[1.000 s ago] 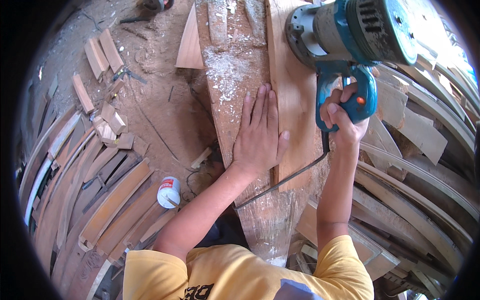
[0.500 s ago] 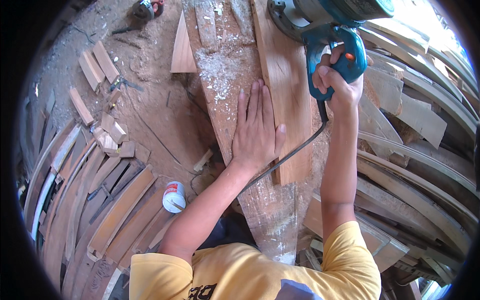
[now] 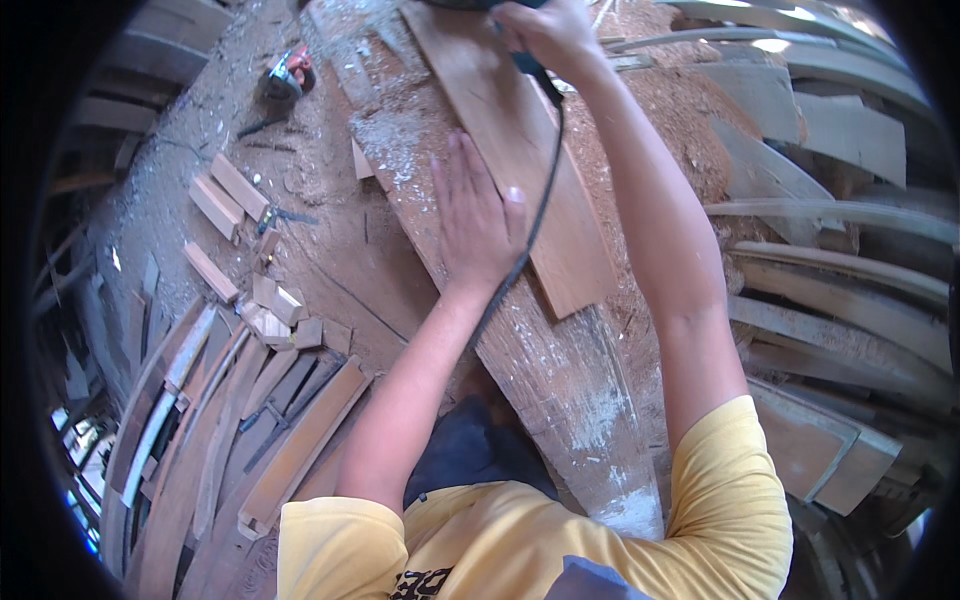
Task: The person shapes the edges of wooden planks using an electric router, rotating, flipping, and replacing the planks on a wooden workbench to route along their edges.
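My right hand (image 3: 552, 38) grips the handle of a teal power tool (image 3: 526, 62) that looks like a router, at the top edge. Most of the tool's body is cut off there. A smooth brown board (image 3: 565, 240) lies lengthwise on a rough, dusty timber bench (image 3: 545, 385), partly beneath the tool. Fingers stretched, my left hand (image 3: 475, 220) lies flat on the bench against the board's left edge, its thumb toward the board. The tool's black cord (image 3: 545, 200) runs over the board and past my left wrist.
A red-and-dark power tool (image 3: 288, 76) sits on the dusty ground at far left. Several wood offcuts (image 3: 272, 310) lie nearer. Long curved timbers (image 3: 310, 440) are stacked at lower left, with more planks (image 3: 850, 290) piled along the right. Sawdust (image 3: 670, 110) covers the ground beside the bench.
My right hand has pushed the router-like tool farther away and left along the board, mostly out of view. My left hand stays flat by the board's edge. The whole view has shifted and turned.
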`<state>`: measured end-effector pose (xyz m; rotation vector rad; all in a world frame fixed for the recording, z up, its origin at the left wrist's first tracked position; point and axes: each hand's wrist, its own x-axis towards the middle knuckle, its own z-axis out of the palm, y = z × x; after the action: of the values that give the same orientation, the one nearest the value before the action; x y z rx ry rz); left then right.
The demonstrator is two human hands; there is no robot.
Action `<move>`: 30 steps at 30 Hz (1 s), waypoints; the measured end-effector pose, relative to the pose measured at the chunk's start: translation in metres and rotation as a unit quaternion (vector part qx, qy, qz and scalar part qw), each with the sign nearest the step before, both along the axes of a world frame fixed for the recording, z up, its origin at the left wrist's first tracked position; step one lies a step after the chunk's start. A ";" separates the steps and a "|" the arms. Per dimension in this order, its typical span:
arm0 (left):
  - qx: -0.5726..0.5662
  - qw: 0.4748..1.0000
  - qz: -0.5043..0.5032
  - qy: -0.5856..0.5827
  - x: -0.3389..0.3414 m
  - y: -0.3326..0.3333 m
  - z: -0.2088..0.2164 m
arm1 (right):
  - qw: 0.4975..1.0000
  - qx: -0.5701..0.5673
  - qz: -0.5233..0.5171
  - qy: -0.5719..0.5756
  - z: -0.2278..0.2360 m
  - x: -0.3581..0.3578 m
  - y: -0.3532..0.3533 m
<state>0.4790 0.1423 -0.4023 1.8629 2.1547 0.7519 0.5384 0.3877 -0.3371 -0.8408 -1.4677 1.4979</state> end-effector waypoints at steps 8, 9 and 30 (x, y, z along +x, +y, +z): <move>0.057 0.998 0.003 -0.029 0.034 -0.003 0.011 | 0.965 0.175 -0.104 -0.164 0.020 0.098 -0.061; 0.052 0.998 0.014 -0.030 0.033 -0.010 0.005 | 0.952 0.213 -0.101 -0.197 0.017 0.118 -0.086; 0.105 0.992 0.020 0.067 0.050 -0.078 -0.020 | 0.978 -0.011 -0.015 -0.208 0.026 0.370 -0.460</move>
<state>0.5286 0.0643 -0.4220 2.0324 2.2779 0.9195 0.9085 -0.0726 -0.3106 -1.2394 -1.7296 1.3704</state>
